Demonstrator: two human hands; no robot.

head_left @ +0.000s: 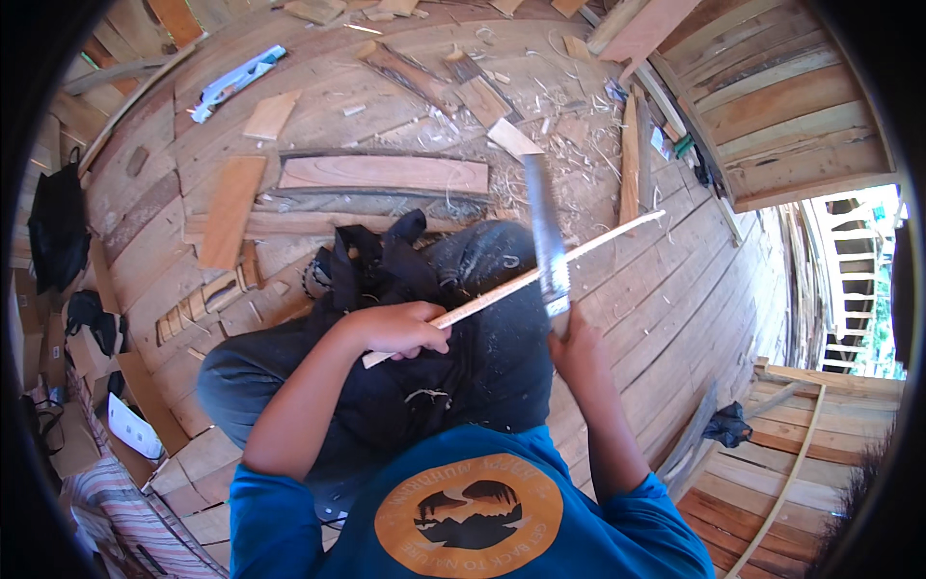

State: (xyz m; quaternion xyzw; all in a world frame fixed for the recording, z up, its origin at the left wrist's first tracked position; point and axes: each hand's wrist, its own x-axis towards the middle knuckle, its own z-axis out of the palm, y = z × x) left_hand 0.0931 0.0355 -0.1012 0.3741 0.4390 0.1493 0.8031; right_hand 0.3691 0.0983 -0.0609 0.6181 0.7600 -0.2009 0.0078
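My left hand [403, 330] is closed around a long, thin wooden strip [497, 292], near its lower end. The strip slants across my lap and rises to the right beyond my knee. My right hand [581, 345] grips a machete [546, 227], whose broad metal blade points away from me and is smeared by motion. The blade crosses the strip beside my right knee; whether the two touch, I cannot tell. Dark cloth [386, 256] lies bunched over my crossed legs.
Planks [386, 174] and offcuts lie on the board floor ahead, among curly wood shavings [598, 169]. A hand plane-like wooden piece [203, 307] rests left of my knee. Cardboard boxes [149, 405] and a black bag [60, 227] line the left side. A wooden panel [791, 106] stands at right.
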